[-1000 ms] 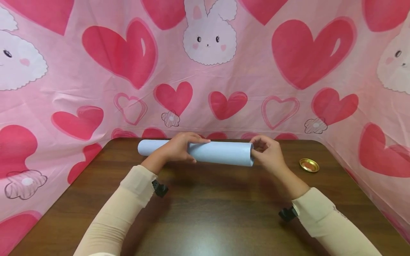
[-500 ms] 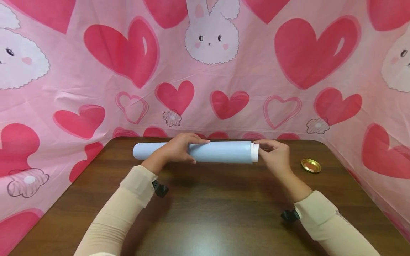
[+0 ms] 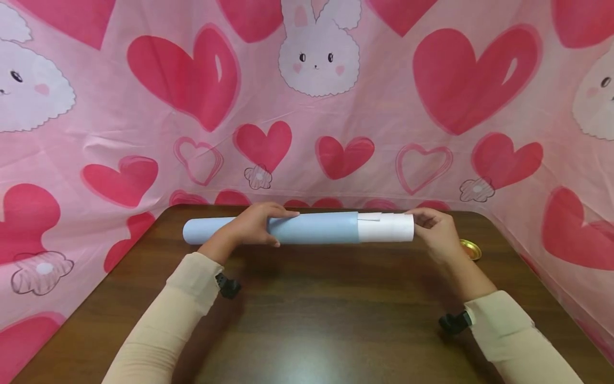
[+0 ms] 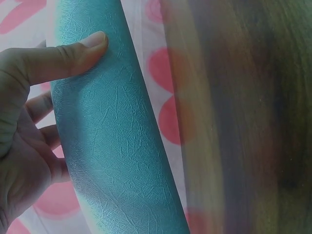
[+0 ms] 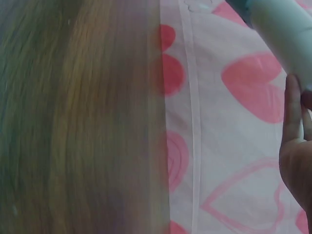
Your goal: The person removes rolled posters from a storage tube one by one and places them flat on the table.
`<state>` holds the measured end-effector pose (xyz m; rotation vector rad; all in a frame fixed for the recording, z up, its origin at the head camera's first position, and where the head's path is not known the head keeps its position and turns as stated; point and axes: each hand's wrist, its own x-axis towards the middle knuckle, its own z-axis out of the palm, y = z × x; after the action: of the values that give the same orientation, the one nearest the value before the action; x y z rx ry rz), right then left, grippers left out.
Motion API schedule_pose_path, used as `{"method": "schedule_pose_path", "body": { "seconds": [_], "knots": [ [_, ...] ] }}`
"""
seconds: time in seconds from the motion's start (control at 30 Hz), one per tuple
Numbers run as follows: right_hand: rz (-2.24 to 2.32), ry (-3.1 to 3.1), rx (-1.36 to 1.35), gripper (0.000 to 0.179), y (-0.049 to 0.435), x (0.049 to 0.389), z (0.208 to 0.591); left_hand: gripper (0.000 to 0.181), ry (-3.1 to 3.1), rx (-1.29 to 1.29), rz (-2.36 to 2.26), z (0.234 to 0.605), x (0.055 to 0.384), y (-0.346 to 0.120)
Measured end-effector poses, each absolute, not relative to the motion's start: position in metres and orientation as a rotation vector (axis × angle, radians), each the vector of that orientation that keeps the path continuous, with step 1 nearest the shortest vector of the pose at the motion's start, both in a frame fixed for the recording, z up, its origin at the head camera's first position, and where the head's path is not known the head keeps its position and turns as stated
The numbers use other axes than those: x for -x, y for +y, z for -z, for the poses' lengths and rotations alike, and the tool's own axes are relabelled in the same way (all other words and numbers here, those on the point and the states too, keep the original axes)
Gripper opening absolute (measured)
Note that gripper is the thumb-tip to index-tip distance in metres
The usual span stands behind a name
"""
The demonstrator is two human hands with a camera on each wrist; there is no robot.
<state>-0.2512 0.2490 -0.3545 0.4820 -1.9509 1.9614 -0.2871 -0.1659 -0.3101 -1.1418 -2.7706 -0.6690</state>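
A light blue tube [image 3: 316,228] with a finely textured surface lies level above the back of the table. My left hand [image 3: 251,224] grips it around its middle; in the left wrist view the thumb [image 4: 73,57] presses along its side, with the other fingers behind. Out of the tube's right end sticks a roll of white paper [image 3: 387,228], with a loose edge along its top. The fingertips of my right hand [image 3: 437,232] pinch the roll's outer end. In the right wrist view the white roll [image 5: 285,34] shows at the upper right, above the fingers.
A small round gold lid [image 3: 471,249] lies on the dark wooden table [image 3: 307,314] at the right, partly hidden behind my right hand. Pink cloth [image 3: 307,112] printed with hearts and rabbits hangs around the back and sides of the table.
The white paper roll has come out of the tube's right end, drawn rightward by my right hand. My left hand and the tube have shifted a little left.
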Motion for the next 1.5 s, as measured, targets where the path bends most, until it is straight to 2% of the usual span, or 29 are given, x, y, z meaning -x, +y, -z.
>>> {"method": "schedule_pose_path", "body": {
  "seconds": [0.17,0.33,0.53,0.87,1.13,1.5],
  "knots": [
    [-1.882,-2.096,-0.698,0.024,0.266,0.251,0.346,0.077,-2.768,1.149,0.666,0.308,0.287,-0.165],
    [-1.821,-2.131,-0.939,0.029,0.276,0.251,0.329,0.076,-2.791,1.139,0.658,0.305,0.286,-0.163],
    [-1.582,-2.278,-1.019,0.028,0.27,0.247,0.313,0.076,-2.803,1.162,0.651,0.305,0.285,-0.159],
    [-0.793,-2.435,-1.162,0.055,0.235,0.249,0.313,0.077,-2.833,1.145,0.632,0.305,0.286,-0.152],
    [-0.775,-2.456,-1.13,0.049,0.24,0.251,0.317,0.077,-2.839,1.145,0.596,0.306,0.286,-0.152],
    [-0.787,-2.528,-0.95,0.045,0.269,0.251,0.321,0.078,-2.847,1.109,0.565,0.312,0.289,-0.162]
  ]
}}
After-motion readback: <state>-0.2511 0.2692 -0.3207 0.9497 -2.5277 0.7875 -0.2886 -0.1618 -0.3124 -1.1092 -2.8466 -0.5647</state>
